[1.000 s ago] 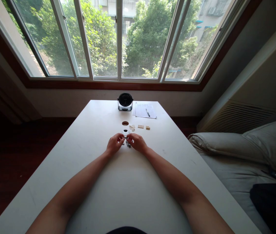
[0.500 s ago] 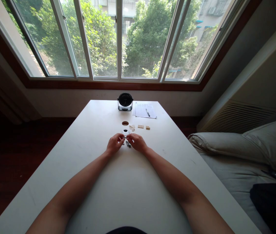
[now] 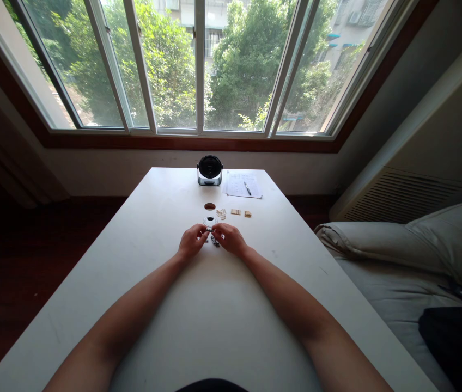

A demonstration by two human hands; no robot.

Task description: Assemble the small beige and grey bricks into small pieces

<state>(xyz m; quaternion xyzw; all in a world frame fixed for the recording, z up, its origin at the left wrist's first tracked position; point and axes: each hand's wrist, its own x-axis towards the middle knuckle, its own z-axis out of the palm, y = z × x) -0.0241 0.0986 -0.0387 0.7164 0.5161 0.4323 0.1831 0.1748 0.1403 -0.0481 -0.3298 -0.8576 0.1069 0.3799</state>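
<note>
My left hand (image 3: 191,242) and my right hand (image 3: 230,239) rest on the white table (image 3: 153,283), fingertips pinched together around something tiny that I cannot make out. A small dark part (image 3: 214,241) lies on the table between the two hands. Just beyond the fingertips stands a small clear round dish (image 3: 210,220). Further back are a brown round lid (image 3: 210,206) and tan flat studded pieces (image 3: 235,212).
A black round device (image 3: 210,170) stands at the table's far edge, beside a paper sheet (image 3: 242,185) with a pen on it. Large windows fill the far wall. A bed with a pillow (image 3: 419,239) lies to the right of the table.
</note>
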